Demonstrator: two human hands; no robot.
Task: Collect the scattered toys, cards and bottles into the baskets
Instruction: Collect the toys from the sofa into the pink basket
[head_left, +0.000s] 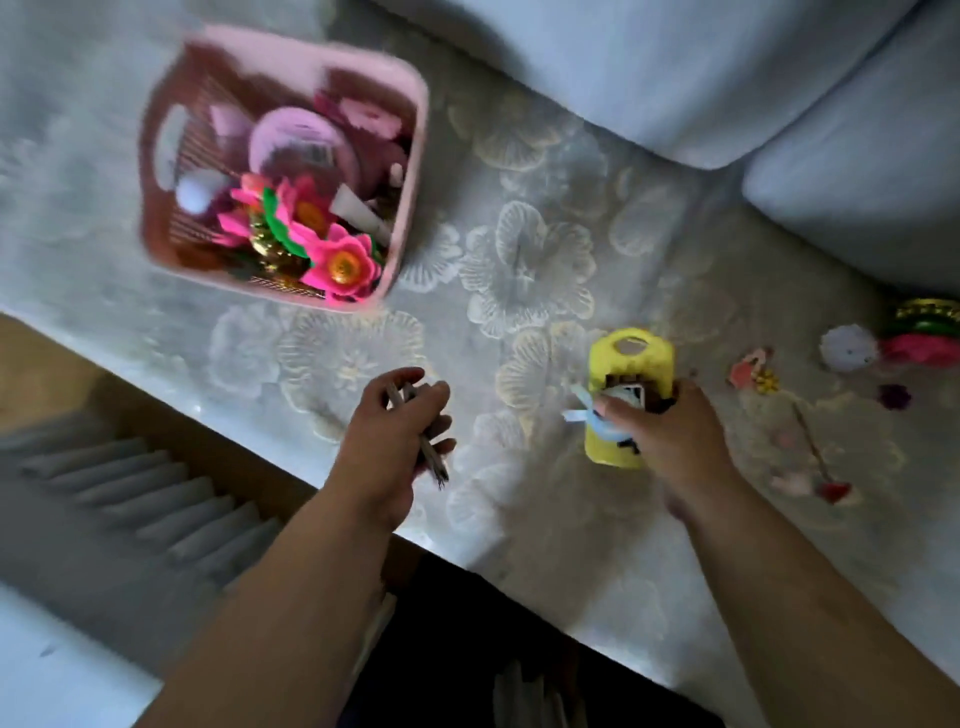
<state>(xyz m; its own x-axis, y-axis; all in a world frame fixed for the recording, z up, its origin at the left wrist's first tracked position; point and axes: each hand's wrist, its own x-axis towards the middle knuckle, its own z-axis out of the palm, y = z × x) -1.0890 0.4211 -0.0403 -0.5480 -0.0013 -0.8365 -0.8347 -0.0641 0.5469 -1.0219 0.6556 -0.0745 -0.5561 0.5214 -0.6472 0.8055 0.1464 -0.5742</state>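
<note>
Pink basket (417, 156), well apart at upper left, should be reached before the thin sticks (434, 457) (pencils, perhaps) clasped in the left hand (387, 441) are released, while the yellow basket (631, 358) is gripped steady by the right hand (670, 441).

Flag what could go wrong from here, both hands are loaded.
1. Thin sticks poke out below the left hand, close to the seat edge; one may slip to the floor.
2. The right hand holds the yellow basket with a blue ribbon hanging over its rim; tipping could spill it.
3. The pink basket looks heaped with flowers; more items may roll out.
</note>
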